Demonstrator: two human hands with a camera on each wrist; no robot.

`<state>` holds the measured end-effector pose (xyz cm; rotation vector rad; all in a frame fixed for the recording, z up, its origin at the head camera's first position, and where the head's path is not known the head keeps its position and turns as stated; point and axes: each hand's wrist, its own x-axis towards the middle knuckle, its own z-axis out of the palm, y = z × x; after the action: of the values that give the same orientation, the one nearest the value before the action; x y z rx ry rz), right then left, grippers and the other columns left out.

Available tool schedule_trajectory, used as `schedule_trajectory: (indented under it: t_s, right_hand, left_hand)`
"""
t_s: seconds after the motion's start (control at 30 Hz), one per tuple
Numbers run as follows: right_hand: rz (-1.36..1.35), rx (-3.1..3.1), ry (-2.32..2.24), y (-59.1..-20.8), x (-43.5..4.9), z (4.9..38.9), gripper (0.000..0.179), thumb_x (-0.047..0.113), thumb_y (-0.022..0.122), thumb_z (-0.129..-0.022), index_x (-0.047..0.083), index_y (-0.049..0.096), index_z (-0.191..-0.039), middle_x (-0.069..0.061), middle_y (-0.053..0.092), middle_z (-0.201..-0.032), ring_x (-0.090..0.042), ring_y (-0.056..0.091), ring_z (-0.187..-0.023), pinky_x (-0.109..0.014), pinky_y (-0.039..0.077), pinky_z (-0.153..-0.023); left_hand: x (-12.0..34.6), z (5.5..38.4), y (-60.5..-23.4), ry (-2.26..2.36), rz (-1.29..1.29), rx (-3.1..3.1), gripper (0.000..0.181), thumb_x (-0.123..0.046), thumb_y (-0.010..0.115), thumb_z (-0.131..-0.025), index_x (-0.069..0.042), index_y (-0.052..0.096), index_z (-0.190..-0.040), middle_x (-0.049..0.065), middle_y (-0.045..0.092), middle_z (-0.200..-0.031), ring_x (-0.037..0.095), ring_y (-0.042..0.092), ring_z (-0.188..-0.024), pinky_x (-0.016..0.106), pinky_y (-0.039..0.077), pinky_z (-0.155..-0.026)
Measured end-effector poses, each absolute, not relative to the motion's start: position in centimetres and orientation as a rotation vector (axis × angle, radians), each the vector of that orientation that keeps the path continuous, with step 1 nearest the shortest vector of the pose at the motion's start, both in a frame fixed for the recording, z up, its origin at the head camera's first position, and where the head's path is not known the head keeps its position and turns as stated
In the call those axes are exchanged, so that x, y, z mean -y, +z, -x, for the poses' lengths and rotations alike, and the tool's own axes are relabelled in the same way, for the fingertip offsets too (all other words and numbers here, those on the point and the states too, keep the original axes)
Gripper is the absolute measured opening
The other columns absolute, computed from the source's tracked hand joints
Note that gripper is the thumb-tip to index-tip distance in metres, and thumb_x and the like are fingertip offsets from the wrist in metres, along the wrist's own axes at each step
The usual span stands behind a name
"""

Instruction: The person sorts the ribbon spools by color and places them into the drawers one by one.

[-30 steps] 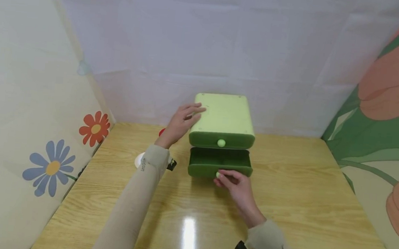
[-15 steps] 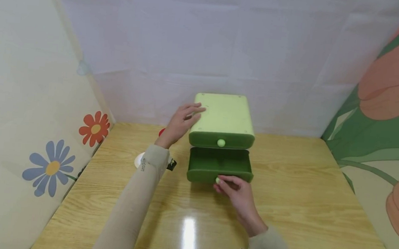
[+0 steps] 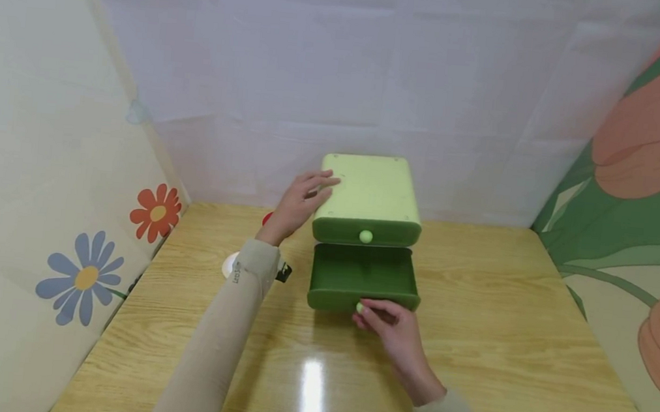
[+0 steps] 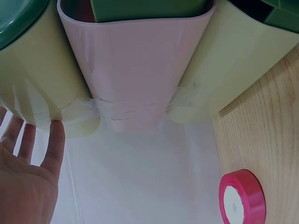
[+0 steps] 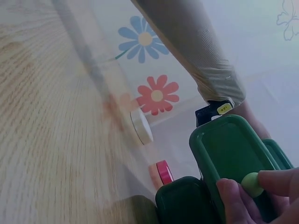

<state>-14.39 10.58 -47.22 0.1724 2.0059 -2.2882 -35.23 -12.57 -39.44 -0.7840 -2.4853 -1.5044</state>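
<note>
A small drawer cabinet (image 3: 369,186) with a light green top stands at the back of the table. My left hand (image 3: 302,202) rests on its top left edge, fingers spread. In the left wrist view the left hand (image 4: 35,172) touches the outer shell beside a pink middle shell (image 4: 135,65). A dark green drawer (image 3: 365,271) below the top one is pulled out, with nothing visible inside. My right hand (image 3: 392,329) pinches its round light green knob (image 5: 252,184) between thumb and fingers. The top drawer (image 3: 334,229) is closed.
A roll of red ribbon (image 4: 243,198) and a white roll (image 5: 141,126) stand on the wooden table (image 3: 502,326), left of the cabinet. Another green drawer front (image 5: 184,200) shows under the pulled one. A white sheet (image 3: 342,69) hangs behind.
My right hand has drawn the drawer farther out toward me, still pinching the knob. The left hand has stayed in place on the cabinet.
</note>
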Motion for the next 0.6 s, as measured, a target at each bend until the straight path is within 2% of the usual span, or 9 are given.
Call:
schedule_trajectory:
  t_s: [0.23, 0.6]
  right_hand:
    - [-0.177, -1.966, -2.318, -47.1, -10.5, 13.7, 0.025, -0.006, 0.069, -0.094, -0.009, 0.07, -0.118, -0.022, 0.074, -0.111, -0.024, 0.077, -0.092, -0.031, 0.063, -0.086]
    - [-0.164, -1.956, -2.307, -47.2, -10.7, 13.2, 0.026, -0.007, 0.068, -0.094, -0.011, 0.069, -0.119, -0.027, 0.072, -0.114, -0.024, 0.077, -0.092, -0.031, 0.063, -0.086]
  left_hand:
    - [12.5, 35.2, -39.4, -1.529, 0.788, 2.474, 0.039, -0.035, 0.055, -0.108, -0.02, 0.064, -0.143, -0.003, 0.044, -0.161, 0.022, 0.033, -0.151, 0.051, 0.038, -0.121]
    - [12.5, 35.0, -39.3, -1.501, 0.778, 2.493, 0.04, -0.04, 0.054, -0.108, -0.023, 0.064, -0.143, -0.007, 0.044, -0.16, 0.018, 0.034, -0.15, 0.045, 0.04, -0.121]
